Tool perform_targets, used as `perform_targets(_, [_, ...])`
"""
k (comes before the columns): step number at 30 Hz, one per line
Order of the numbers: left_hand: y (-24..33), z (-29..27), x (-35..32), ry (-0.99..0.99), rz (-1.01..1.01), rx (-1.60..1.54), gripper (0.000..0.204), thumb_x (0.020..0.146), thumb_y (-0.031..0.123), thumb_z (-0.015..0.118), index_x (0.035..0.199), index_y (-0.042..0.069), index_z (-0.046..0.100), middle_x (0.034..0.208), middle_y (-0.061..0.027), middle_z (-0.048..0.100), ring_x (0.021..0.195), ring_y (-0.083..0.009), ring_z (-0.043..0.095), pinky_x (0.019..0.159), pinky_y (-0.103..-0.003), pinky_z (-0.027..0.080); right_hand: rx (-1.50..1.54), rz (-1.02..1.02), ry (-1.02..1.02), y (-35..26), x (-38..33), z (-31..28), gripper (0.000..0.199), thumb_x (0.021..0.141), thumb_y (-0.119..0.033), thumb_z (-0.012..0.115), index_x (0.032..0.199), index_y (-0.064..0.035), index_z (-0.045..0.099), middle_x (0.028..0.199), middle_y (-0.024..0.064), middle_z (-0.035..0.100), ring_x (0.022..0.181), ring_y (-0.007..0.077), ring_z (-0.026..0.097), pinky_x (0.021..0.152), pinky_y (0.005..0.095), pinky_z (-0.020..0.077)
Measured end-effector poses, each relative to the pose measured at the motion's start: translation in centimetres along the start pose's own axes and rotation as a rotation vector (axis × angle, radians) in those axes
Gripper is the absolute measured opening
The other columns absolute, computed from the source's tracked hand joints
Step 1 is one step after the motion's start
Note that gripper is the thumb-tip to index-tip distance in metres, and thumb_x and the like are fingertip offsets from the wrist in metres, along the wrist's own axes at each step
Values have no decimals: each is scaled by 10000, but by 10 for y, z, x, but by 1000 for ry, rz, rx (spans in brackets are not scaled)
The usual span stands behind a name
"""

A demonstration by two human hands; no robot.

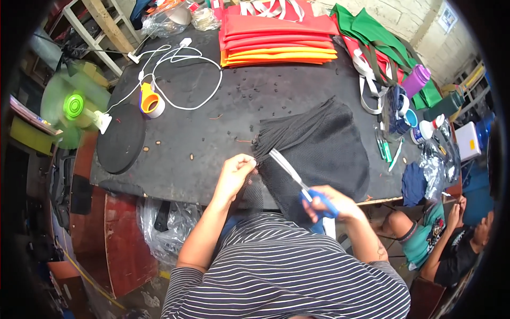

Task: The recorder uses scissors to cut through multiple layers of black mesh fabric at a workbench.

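A piece of black mesh fabric [334, 143], bunched along its left and upper edge, lies on the dark table in front of me. My left hand [236, 173] is closed in a pinch on the mesh at its gathered left corner. Blue-handled scissors [288, 169] are in my right hand [336, 204], its fingers around the handles. Their blades point up and left over the mesh, with the tips beside the gathered corner. Part of the mesh hangs over the table's near edge toward my striped shirt.
Red and orange folded fabric [276, 42] is stacked at the back. A white cable [180, 106], a tape roll [153, 105] and a black disc [121, 139] lie left. Bottles [417, 80] and pens [383, 146] are at right. A fan [73, 106] stands left; a person [435, 234] sits lower right.
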State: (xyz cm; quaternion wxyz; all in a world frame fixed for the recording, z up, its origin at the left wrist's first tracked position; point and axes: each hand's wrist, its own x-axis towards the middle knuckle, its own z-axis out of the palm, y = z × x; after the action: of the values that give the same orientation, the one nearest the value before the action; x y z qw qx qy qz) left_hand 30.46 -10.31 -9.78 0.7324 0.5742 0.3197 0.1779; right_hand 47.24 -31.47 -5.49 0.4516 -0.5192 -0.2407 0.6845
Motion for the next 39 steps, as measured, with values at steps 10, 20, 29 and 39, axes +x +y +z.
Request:
perform_targets(10, [2, -5, -4, -19, -13, -97, 123, 848, 132, 546, 852, 28, 612, 679, 0, 572, 571, -49, 497, 510, -180, 382, -62, 101, -30, 11, 15, 19, 405, 797, -424, 634, 816, -33, 530, 666, 16, 526, 597, 84, 527, 567, 227, 471])
perform_targets(20, [14, -4, -12, -18, -65, -96, 166, 852, 147, 553, 926, 18, 628, 699, -10, 580, 589, -60, 511, 495, -184, 390, -54, -16, 5, 13, 33, 34, 401, 826, -432, 590, 815, -37, 520, 633, 16, 523, 555, 81, 530, 548, 217, 466])
perform_targets(29, [15, -8, -13, -33, -56, -78, 167, 845, 144, 556, 928, 23, 636, 700, -1, 583, 618, -62, 521, 502, -195, 396, -39, -19, 1, 13, 35, 34, 375, 817, -405, 613, 802, -42, 519, 616, 14, 514, 544, 74, 512, 540, 215, 463])
perform_targets(39, [13, -11, -14, -20, -24, -96, 144, 847, 137, 564, 915, 19, 612, 693, -7, 576, 602, -56, 518, 512, -182, 396, -95, 58, 101, 1, 32, 42, 238, 825, -249, 626, 741, -52, 524, 574, -3, 506, 472, 55, 490, 462, 183, 436])
